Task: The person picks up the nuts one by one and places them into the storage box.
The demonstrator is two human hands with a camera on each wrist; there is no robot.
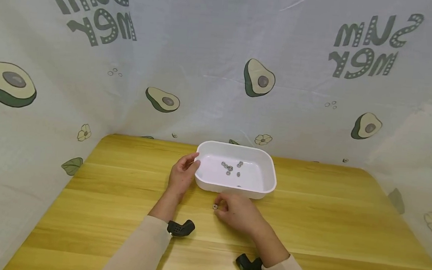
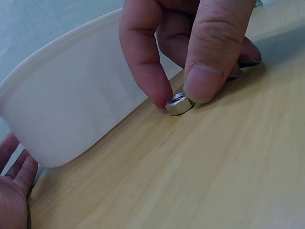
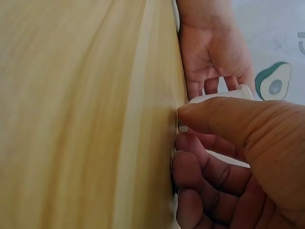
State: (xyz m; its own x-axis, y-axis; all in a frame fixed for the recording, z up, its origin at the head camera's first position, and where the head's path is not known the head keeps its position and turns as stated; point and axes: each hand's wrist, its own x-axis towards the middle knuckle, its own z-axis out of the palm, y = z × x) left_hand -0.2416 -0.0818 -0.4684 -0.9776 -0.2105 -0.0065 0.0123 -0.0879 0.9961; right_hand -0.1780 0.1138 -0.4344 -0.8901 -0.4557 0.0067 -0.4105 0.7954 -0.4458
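Note:
A small silver hex nut (image 2: pixel 179 106) touches the wooden table, pinched between the thumb and index finger of my right hand (image 1: pixel 238 212). This hand is just in front of the white plastic tray (image 1: pixel 212 186); its other fingers are bent in the right wrist view. Several similar metal nuts (image 1: pixel 230 168) lie scattered on the tray's floor. At the tray's left end is my left hand (image 1: pixel 181 175), its fingers and thumb resting against the wall and rim. In the right wrist view, the left hand's fingers (image 3: pixel 209 86) look fairly straight and partly hidden by the tray.
The wooden table (image 1: pixel 330 218) extends to both sides of the tray. A pale curtain (image 1: pixel 211 101) printed with avocados hangs behind the table's far edge. Black wrist devices (image 1: pixel 181 228) are worn at both sleeves.

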